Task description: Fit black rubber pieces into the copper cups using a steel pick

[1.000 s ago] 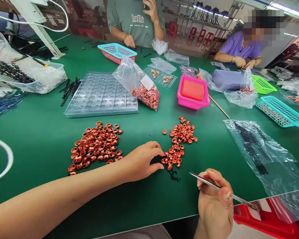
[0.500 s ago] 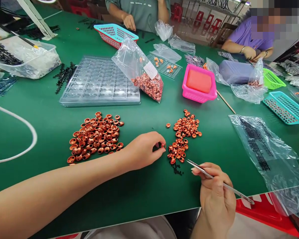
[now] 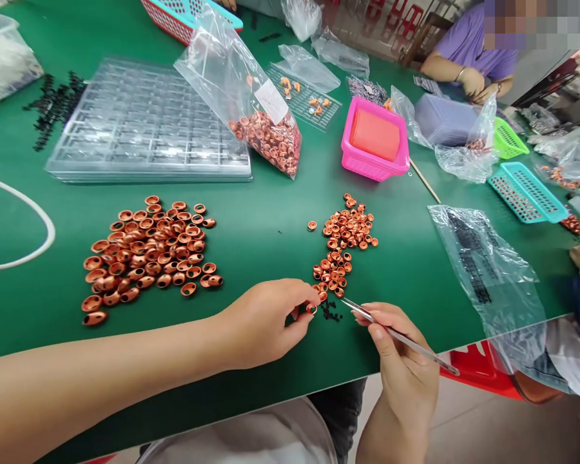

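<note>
Green worktop (image 3: 251,238) spreads before me. My right hand (image 3: 401,361) grips metal tweezers (image 3: 423,350) slanting up-left; my left hand (image 3: 265,319) pinches one copper-coloured cup (image 3: 311,309). Tiny black pieces (image 3: 329,312) lie between cup and tweezers' tips, left hand nearer.

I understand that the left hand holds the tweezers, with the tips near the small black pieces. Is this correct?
Not quite: the head view shows the right hand holding the tweezers. The tips are indeed near the small black pieces.
</note>
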Demonstrator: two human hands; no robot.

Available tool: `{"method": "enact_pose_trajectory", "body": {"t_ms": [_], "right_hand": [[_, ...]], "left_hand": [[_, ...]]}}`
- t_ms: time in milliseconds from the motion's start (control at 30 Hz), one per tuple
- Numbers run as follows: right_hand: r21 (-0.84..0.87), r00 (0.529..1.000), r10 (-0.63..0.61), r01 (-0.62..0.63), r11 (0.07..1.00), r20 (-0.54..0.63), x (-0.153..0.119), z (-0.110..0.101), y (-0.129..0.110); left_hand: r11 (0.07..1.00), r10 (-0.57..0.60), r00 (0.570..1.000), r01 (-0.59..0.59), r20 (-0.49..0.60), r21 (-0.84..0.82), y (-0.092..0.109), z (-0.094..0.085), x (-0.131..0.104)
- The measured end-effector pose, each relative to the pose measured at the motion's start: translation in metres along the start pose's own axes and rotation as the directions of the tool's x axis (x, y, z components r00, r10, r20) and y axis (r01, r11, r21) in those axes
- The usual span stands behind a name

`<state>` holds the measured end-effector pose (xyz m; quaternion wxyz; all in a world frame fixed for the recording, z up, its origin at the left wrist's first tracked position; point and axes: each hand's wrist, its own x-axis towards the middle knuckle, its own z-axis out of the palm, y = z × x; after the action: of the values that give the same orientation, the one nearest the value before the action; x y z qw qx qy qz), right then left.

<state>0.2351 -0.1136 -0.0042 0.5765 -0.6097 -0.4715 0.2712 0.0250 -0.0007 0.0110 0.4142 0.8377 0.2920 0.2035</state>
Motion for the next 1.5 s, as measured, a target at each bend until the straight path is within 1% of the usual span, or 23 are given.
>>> {"method": "enact_pose_trajectory", "body": {"t_ms": [33,100,200,300,367,467,533,633,733,900,1000,1133,1267,1500], "right_hand": [[-0.013,1.0,-0.003,0.004,1.0,0.017,0.0,-0.001,0.001],[-0.036,1.0,-0.006,0.006,0.999,0.015,-0.002,-0.002,0.002],[-0.105,0.999,0.032,-0.034,0.994,-0.023,-0.006,-0.002,0.002],[-0.158,0.997,0.054,-0.063,0.985,-0.057,-0.009,-0.001,-0.001],[-0.15,0.999,0.017,-0.022,0.988,-0.036,-0.009,0.0,-0.002],[-0.141,0.997,-0.058,0.066,0.988,0.058,-0.009,0.001,-0.002],[-0.148,0.991,-0.092,0.105,0.983,0.093,-0.008,0.002,-0.001],[-0.147,0.988,-0.114,0.129,0.981,0.101,-0.008,0.002,0.001],[-0.151,0.989,-0.11,0.124,0.981,0.094,-0.01,0.003,0.002],[-0.208,0.985,-0.113,0.14,0.968,0.133,-0.01,0.003,0.001],[-0.236,0.99,-0.107,0.126,0.963,0.092,-0.01,0.004,0.002],[-0.222,0.992,-0.117,0.125,0.967,0.048,-0.012,0.005,0.003],[-0.206,0.992,-0.116,0.123,0.971,0.046,-0.013,0.005,0.004],[-0.248,0.99,-0.129,0.139,0.959,0.057,-0.013,0.005,0.005]], "left_hand": [[1.0,0.009,1.0,-0.009,-0.005,-0.013,-0.002,0.0,0.001],[0.999,0.024,1.0,-0.024,-0.008,-0.033,-0.005,0.0,0.003],[0.998,0.053,0.999,-0.053,-0.002,-0.043,-0.007,-0.002,0.003],[0.997,0.058,0.998,-0.057,0.009,-0.045,-0.007,-0.003,0.003],[0.998,0.052,0.999,-0.051,0.016,-0.042,-0.007,-0.003,0.004],[0.998,0.051,0.999,-0.051,0.017,-0.034,-0.007,-0.003,0.004],[0.998,0.05,0.999,-0.049,0.018,-0.029,-0.007,-0.003,0.004],[0.999,0.04,0.999,-0.04,0.026,-0.025,-0.007,-0.003,0.004],[0.999,0.031,0.999,-0.03,0.036,-0.024,-0.007,-0.003,0.004],[1.0,0.009,0.998,-0.008,0.061,-0.025,-0.007,-0.004,0.004],[1.0,0.013,0.998,-0.011,0.063,-0.026,-0.007,-0.004,0.004],[0.999,0.023,0.998,-0.022,0.062,-0.024,-0.007,-0.004,0.004],[0.999,0.019,0.998,-0.017,0.06,-0.032,-0.007,-0.004,0.004],[0.999,0.023,0.997,-0.02,0.068,-0.039,-0.007,-0.004,0.004]]}}
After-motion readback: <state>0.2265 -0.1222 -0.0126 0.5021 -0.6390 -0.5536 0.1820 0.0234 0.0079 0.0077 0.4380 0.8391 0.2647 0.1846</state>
